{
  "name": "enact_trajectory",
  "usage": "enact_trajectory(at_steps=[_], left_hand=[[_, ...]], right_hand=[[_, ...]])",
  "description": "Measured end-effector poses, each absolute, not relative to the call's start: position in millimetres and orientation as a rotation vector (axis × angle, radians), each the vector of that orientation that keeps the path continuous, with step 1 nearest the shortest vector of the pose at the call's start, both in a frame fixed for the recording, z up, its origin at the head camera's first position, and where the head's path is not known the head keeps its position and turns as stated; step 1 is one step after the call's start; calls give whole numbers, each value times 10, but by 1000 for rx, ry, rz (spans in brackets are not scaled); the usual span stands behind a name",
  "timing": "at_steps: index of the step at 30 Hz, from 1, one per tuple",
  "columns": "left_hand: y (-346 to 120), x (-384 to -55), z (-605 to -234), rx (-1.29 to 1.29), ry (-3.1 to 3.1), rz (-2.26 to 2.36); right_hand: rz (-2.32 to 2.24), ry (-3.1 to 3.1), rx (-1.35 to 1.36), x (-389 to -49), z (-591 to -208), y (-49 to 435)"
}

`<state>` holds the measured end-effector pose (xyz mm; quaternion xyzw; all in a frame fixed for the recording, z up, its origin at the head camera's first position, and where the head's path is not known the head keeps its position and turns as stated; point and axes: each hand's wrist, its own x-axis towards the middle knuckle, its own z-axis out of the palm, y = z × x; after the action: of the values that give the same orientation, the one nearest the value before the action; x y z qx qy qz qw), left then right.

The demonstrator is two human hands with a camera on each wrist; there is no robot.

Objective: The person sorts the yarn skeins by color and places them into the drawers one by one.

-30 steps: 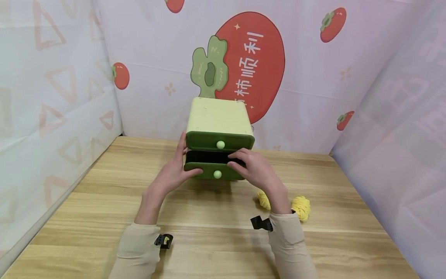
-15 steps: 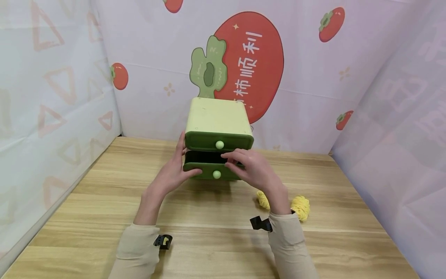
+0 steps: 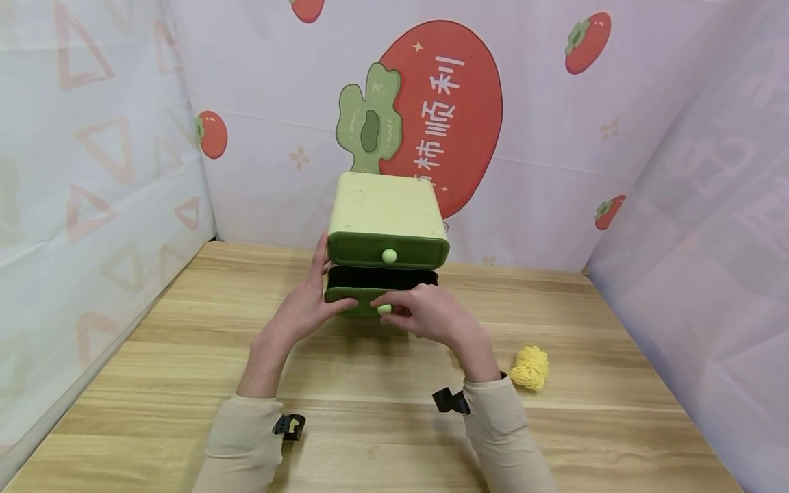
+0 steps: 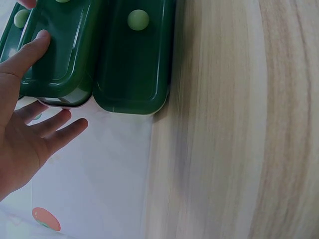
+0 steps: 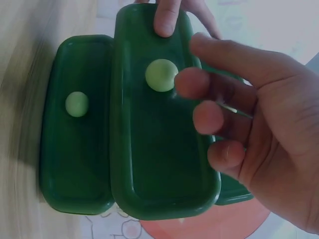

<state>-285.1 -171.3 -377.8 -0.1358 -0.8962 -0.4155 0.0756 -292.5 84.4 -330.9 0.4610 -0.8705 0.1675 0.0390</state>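
Note:
A small drawer cabinet (image 3: 388, 205) with a cream top and green drawer fronts stands at the back of the table. Its middle drawer (image 5: 164, 149) is pulled out, and the inside looks dark in the head view. My left hand (image 3: 301, 305) rests at the cabinet's left side, the thumb on that drawer's front and the other fingers straight and spread beside it. At the drawer's pale round knob (image 5: 161, 75) is my right hand (image 3: 431, 311), fingers loosely bent. The right wrist view shows the fingertips beside the knob, with no clear grip on it.
A yellow yarn bundle (image 3: 530, 368) lies on the wooden table (image 3: 370, 424) to the right of my right wrist. Another yellow piece is almost hidden behind that wrist. Below the pulled-out drawer is the bottom drawer (image 4: 132, 64). A patterned cloth (image 3: 265, 178) hangs behind.
My right hand has moved from the drawer's opening at its right side down and left to the knob. The left hand and the cabinet stay where they were.

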Motion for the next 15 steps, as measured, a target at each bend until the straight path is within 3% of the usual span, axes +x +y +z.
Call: enact_trajectory(at_steps=[15], left_hand=[[-1708, -2854, -3788, -399, -2691, -1243]], right_hand=[[581, -2825, 1275, -2960, -3396, 826]])
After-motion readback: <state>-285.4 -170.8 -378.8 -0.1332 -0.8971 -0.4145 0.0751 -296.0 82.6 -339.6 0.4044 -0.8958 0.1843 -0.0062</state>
